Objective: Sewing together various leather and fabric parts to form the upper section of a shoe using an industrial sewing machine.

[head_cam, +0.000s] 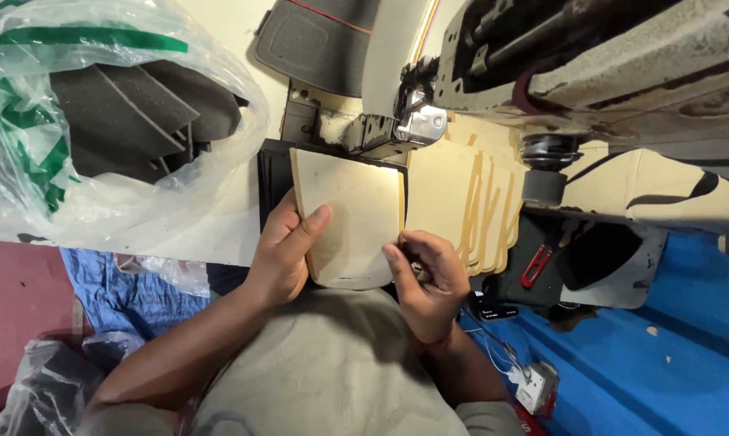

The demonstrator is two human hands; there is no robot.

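A beige, shield-shaped fabric piece [352,210] lies flat on the sewing machine table, its top edge under the metal presser foot [419,125]. My left hand [284,250] grips its left edge, thumb on top. My right hand [429,270] pinches the lower right corner of the same piece. A dark piece [272,190] shows underneath along the left edge.
The sewing machine body [623,64] fills the upper right. A stack of beige cut pieces [481,210] lies right of the needle. A clear plastic bag [98,121] of dark foam pieces sits at left. Red-handled snips [536,266] and a blue surface [663,355] are at right.
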